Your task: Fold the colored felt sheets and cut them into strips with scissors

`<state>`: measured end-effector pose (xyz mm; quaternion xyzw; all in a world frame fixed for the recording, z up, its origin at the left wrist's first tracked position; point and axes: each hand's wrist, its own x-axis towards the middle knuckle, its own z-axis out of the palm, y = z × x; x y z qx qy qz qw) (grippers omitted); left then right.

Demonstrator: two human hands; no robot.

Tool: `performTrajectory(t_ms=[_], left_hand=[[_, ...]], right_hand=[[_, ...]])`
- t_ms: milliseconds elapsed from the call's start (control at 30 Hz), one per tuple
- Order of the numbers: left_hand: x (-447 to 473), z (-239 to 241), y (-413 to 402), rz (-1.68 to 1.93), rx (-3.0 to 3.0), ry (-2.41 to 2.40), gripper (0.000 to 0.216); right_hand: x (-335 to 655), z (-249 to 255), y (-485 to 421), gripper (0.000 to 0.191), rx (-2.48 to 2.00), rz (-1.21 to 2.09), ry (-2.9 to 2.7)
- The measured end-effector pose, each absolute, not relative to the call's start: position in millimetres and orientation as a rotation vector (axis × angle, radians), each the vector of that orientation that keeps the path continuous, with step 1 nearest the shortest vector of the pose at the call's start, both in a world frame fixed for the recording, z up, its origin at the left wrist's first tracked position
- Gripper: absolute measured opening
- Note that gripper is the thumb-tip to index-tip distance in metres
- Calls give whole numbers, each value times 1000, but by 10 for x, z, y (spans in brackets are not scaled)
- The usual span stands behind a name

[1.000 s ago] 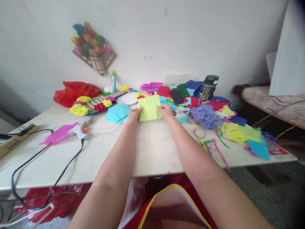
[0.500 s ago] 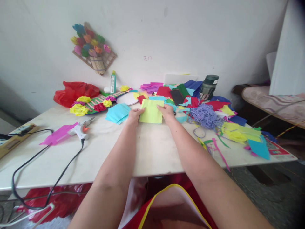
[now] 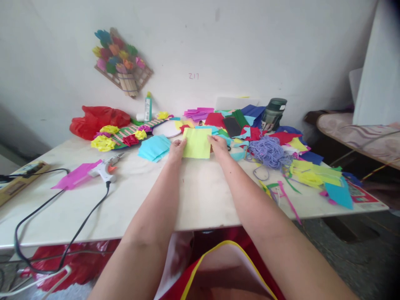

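A square of yellow-green crepe paper (image 3: 197, 143) is held up over the table by its two side edges. My left hand (image 3: 178, 149) pinches the left edge, fingers closed. On the right edge, my right hand (image 3: 218, 144) is closed on the paper with the thumb in front. Just left of my left hand lies a stack of light blue paper squares (image 3: 154, 148). Behind the held sheet are purple paper strips (image 3: 198, 114), red paper (image 3: 214, 120) and a dark phone-like rectangle (image 3: 232, 126).
A glue gun (image 3: 104, 168) rests on pink paper (image 3: 75, 177), its cord looping off the front edge near a power strip (image 3: 25, 179). Purple yarn (image 3: 269, 151), a dark bottle (image 3: 274, 114) and paper scraps crowd the right. A flower-covered craft board (image 3: 128, 137) lies back left.
The yellow-green sheet has risen slightly and shifted a little left, with both hands still at its sides. Elsewhere the table looks the same.
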<state>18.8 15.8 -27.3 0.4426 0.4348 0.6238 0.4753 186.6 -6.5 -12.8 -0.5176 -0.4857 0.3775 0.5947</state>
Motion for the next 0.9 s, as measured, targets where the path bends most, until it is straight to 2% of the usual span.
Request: performTrajectory(t_ms=[133, 233, 433, 900], left_hand=[[172, -291, 195, 1607, 1007, 1122, 42], [156, -299, 213, 1648, 925, 1130, 40], [146, -286, 206, 1649, 855, 1111, 42], [142, -288, 207, 1654, 845, 1119, 48]], right_hand=[[1855, -43, -162, 61, -1022, 1049, -1199], [1862, 7, -238, 69, -935, 1179, -1360], [1883, 9, -272, 62, -834, 1305, -1506], [1919, 46, -288, 43, -838, 1429, -1396]])
